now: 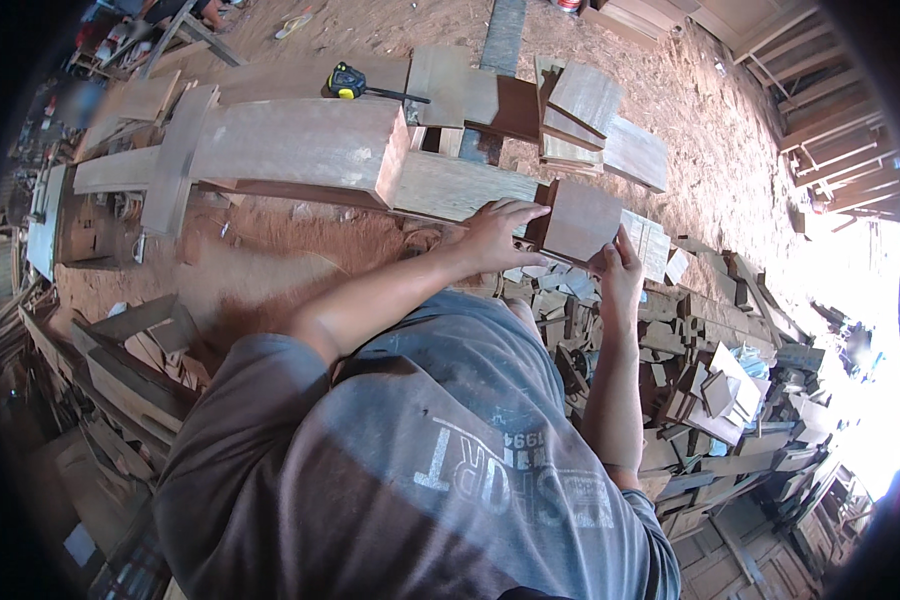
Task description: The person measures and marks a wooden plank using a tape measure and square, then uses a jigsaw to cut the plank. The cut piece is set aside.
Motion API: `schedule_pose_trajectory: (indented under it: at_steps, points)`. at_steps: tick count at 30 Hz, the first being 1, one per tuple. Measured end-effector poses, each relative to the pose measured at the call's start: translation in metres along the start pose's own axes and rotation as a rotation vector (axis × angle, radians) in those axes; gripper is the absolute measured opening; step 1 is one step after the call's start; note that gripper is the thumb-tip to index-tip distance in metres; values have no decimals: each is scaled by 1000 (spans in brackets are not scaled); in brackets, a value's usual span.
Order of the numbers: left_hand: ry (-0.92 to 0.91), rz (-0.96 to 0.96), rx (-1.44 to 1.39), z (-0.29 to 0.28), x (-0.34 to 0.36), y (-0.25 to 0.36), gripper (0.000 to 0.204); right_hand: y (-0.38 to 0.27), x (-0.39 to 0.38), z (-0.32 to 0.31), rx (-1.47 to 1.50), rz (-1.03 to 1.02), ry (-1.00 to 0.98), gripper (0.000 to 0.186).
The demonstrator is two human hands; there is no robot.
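A squarish brown wooden panel [584,222] sits at the near right end of the long work surface, with a darker wooden edge along its left side. My left hand [498,237] spans that dark edge, fingertips at its far part and thumb at its near corner. At the panel's right near corner, my right hand [620,268] pinches the wood between thumb and fingers. The panel's underside is hidden. Left of my left hand lies a pale board [460,188] that runs beneath the piece.
A long wooden box [290,145] lies to the left, with a black and yellow tape measure [346,80] behind it. Stacked boards [582,105] stand beyond the panel. Wood offcuts [710,400] are heaped at the right, and timber frames [130,345] lean at the lower left.
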State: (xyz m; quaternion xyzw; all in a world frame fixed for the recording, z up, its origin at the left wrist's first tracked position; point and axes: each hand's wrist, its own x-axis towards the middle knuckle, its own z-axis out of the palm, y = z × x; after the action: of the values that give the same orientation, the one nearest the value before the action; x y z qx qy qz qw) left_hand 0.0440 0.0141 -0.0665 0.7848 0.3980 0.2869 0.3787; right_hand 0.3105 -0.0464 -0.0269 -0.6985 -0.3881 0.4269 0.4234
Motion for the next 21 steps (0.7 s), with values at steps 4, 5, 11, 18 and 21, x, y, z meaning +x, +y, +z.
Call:
schedule_pose_trajectory:
  at_steps: [4,5,11,18,21]
  points:
    - [25,24,34,6,-2,-3,81,6,2,6,-273,-105,97,51]
    - [23,30,40,7,-1,-4,82,7,2,5,-316,-110,93,51]
    - [21,45,56,10,-1,-9,78,17,3,0,-594,-191,112,51]
    - [85,81,72,13,-3,-9,73,21,1,-3,-570,-228,81,53]
    - [97,78,65,16,-10,-4,71,12,-9,-6,-553,-158,55,57]
